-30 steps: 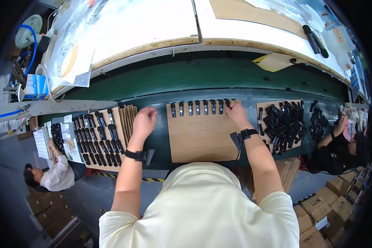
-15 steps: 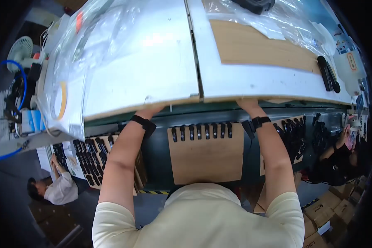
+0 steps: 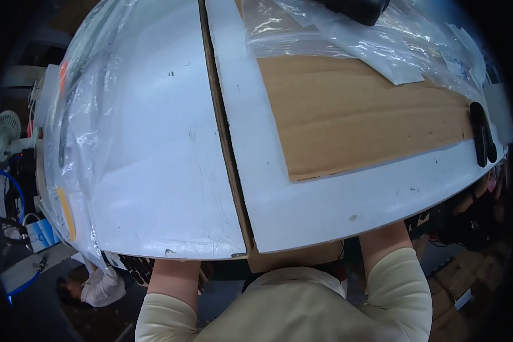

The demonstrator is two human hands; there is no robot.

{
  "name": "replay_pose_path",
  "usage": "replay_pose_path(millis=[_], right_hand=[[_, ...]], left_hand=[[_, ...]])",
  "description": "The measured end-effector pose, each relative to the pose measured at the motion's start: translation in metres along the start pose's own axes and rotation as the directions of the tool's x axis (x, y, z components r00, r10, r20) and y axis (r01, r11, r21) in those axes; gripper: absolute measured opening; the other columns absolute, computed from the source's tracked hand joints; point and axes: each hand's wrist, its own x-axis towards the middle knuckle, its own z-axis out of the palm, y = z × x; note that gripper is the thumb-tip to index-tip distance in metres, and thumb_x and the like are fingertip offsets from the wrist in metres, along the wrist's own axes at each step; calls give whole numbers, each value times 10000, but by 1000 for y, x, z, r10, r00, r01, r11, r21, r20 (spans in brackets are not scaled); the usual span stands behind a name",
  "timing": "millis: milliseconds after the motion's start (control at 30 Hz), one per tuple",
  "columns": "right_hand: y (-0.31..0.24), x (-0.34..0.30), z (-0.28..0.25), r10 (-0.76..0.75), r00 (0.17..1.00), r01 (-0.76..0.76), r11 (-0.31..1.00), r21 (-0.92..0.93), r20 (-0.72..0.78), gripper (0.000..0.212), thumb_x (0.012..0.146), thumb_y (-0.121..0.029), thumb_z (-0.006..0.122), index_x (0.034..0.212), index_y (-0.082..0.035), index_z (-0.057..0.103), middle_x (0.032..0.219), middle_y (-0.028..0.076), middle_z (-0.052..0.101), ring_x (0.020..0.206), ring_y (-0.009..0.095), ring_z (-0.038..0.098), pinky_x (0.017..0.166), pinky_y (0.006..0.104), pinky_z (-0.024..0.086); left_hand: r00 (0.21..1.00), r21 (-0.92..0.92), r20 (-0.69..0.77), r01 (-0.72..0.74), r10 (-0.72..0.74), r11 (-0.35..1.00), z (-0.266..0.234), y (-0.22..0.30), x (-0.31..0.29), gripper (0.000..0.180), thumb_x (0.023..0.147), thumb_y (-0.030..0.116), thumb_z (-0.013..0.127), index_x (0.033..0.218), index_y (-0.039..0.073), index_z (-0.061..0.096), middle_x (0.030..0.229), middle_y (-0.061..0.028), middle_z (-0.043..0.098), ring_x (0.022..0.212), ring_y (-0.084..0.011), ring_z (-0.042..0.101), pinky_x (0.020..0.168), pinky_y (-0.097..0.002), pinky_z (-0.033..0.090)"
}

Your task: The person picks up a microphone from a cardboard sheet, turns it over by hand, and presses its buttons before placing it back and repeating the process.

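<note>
Below the near edge of the white tabletop (image 3: 159, 171), both hands are out of sight; what shows is the arms. The left arm (image 3: 175, 276) runs under that edge toward its left end, and the right arm (image 3: 385, 244) runs under it on the right half. With the fingers of both hands covered, I cannot tell how far open they are or whether they have hold of anything.

Between the arms, a strip of brown card (image 3: 296, 257) shows under the near edge, at the near end of the seam (image 3: 224, 131) that splits the tabletop; the rest of it is covered. Black parts (image 3: 135, 267) sit below the near left corner, just beside the left arm.

On the tabletop, a brown sheet (image 3: 365, 119) lies right of the seam, set back from the near edge, with clear film (image 3: 342, 37) over its far side. Two slim black items (image 3: 481, 137) rest by the right edge. At the far edge is a bulky black object (image 3: 360, 8), partly cut off. More film (image 3: 94, 125) spreads along the left edge, with a yellow strip (image 3: 66, 214) toward the near left corner.

Off the left edge are a fan (image 3: 5, 134) and a blue box (image 3: 43, 232). Past the near left corner is a person in white (image 3: 102, 286).
</note>
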Motion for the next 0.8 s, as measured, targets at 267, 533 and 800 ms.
replay_pose_path(millis=[267, 533, 800], right_hand=[[5, -22, -1, 10, 1000, -9, 997, -75, 11, 311, 884, -134, 656, 1165, -29, 573, 1101, 82, 649, 940, 223, 627, 808, 350, 501], [-48, 20, 56, 15, 1000, -15, 1000, 19, 25, 315, 865, -96, 683, 1157, -42, 579, 1080, 67, 647, 943, 175, 620, 808, 298, 491], [-189, -118, 59, -158, 987, 148, 969, 199, 35, 269, 815, 17, 690, 1065, -15, 598, 983, 82, 620, 892, 153, 588, 809, 261, 469]], left_hand=[[995, -73, -98, -42, 35, 996, 0, -16, -19, 225, 885, 155, 611, 1061, 18, 638, 1084, -155, 645, 952, -277, 637, 817, -394, 509], [971, -503, -79, 158, -227, 850, 1, 89, 63, 220, 914, 135, 571, 1089, 13, 623, 1117, -136, 626, 987, -240, 621, 858, -372, 496], [911, -986, -39, 32, -411, 164, -109, 205, -8, 192, 918, -3, 528, 1106, -12, 568, 975, -59, 561, 869, -121, 536, 788, -228, 424]])
